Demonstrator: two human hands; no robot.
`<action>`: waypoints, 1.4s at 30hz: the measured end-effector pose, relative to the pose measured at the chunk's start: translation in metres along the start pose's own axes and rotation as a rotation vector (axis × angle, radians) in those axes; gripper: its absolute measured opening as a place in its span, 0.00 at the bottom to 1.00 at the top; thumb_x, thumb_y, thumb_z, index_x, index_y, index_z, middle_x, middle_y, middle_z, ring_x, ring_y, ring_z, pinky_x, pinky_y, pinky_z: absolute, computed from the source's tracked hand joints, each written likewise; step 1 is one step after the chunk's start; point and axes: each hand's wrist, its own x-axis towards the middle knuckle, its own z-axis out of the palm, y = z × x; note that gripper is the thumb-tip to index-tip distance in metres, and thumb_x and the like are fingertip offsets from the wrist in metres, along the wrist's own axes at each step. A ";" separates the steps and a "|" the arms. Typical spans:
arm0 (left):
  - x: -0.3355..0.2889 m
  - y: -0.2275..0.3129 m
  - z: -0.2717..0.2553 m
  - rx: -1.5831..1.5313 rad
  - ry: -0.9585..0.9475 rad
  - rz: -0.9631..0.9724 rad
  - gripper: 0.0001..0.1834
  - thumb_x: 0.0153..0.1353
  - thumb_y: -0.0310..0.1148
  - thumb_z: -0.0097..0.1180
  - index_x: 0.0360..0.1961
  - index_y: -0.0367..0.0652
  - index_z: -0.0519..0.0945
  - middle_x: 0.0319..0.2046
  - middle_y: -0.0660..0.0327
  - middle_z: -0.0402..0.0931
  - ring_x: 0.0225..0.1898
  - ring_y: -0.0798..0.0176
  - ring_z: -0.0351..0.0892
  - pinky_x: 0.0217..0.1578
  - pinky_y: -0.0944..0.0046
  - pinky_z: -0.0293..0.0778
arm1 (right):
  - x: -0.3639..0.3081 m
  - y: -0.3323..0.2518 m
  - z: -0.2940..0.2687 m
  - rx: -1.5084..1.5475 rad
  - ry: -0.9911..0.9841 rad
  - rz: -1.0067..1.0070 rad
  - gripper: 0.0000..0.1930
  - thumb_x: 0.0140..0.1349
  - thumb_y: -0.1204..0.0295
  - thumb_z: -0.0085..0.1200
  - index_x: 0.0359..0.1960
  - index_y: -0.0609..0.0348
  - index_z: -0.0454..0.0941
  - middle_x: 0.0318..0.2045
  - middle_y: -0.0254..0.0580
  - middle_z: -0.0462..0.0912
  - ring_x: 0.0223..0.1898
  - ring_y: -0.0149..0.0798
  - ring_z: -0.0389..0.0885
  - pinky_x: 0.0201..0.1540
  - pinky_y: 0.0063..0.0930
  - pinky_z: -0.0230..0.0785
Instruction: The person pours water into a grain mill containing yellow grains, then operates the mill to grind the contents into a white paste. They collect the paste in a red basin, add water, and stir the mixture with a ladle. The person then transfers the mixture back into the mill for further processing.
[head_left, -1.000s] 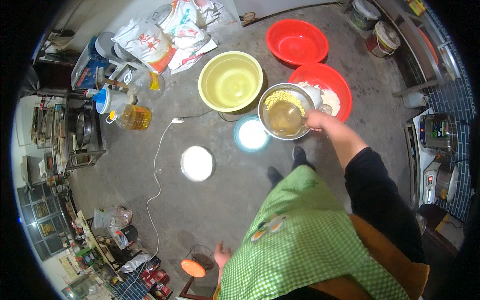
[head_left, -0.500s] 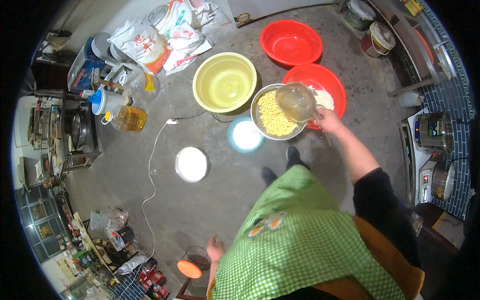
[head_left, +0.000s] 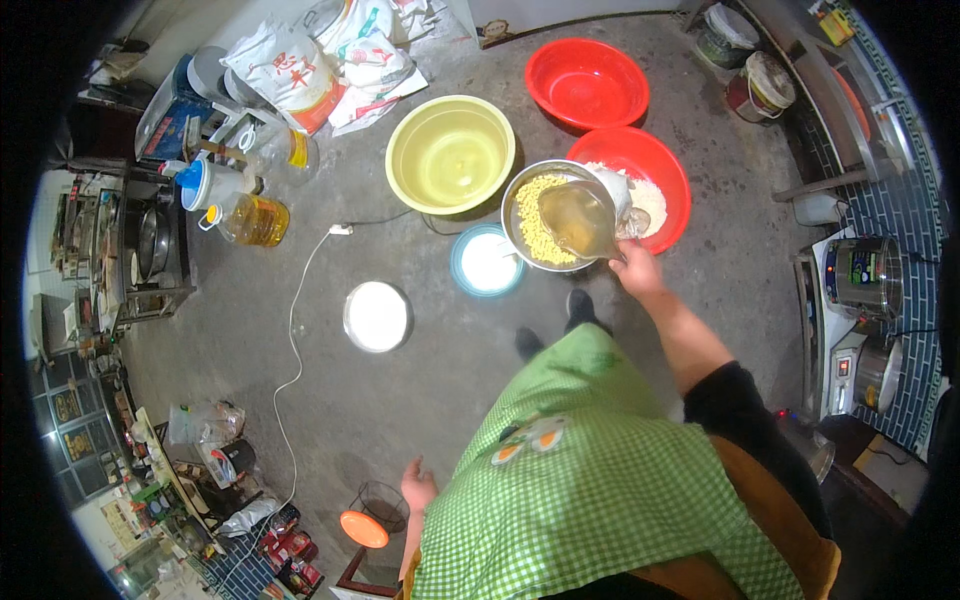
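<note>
Sack (head_left: 285, 75) at upper left is showing large red characters. Basins, yellow (head_left: 450, 160) and red (head_left: 681, 180), and a blue tub (head_left: 457, 268) are crowding the bowl (head_left: 507, 215). Scoop (head_left: 575, 220) is covering part of the yellow grains (head_left: 532, 212) there, long axis running diagonally, cup pointing upper left. Right hand (head_left: 638, 268) is gripping its handle, fingers wrapped. Left hand (head_left: 420, 487) is hanging, fingers loosely parted, holding nothing.
</note>
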 end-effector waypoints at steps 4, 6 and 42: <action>0.004 -0.015 0.000 -0.034 -0.021 -0.002 0.23 0.53 0.21 0.55 0.53 0.37 0.76 0.50 0.44 0.76 0.52 0.48 0.77 0.51 0.57 0.72 | -0.003 0.021 0.000 -0.055 0.010 0.031 0.18 0.55 0.66 0.58 0.48 0.54 0.74 0.39 0.52 0.81 0.44 0.56 0.78 0.47 0.46 0.70; 0.003 -0.017 0.001 -0.001 -0.028 -0.036 0.22 0.54 0.21 0.54 0.53 0.37 0.76 0.50 0.45 0.76 0.52 0.49 0.76 0.52 0.57 0.71 | -0.003 0.032 -0.006 0.020 0.047 0.019 0.17 0.56 0.66 0.58 0.47 0.54 0.74 0.38 0.52 0.81 0.44 0.55 0.79 0.46 0.45 0.70; -0.030 0.005 -0.002 -0.001 0.001 0.050 0.18 0.53 0.25 0.56 0.47 0.34 0.79 0.37 0.45 0.82 0.31 0.65 0.81 0.36 0.65 0.74 | 0.071 -0.004 0.050 0.424 -0.364 0.524 0.14 0.66 0.67 0.48 0.26 0.65 0.71 0.14 0.41 0.71 0.08 0.35 0.66 0.10 0.33 0.59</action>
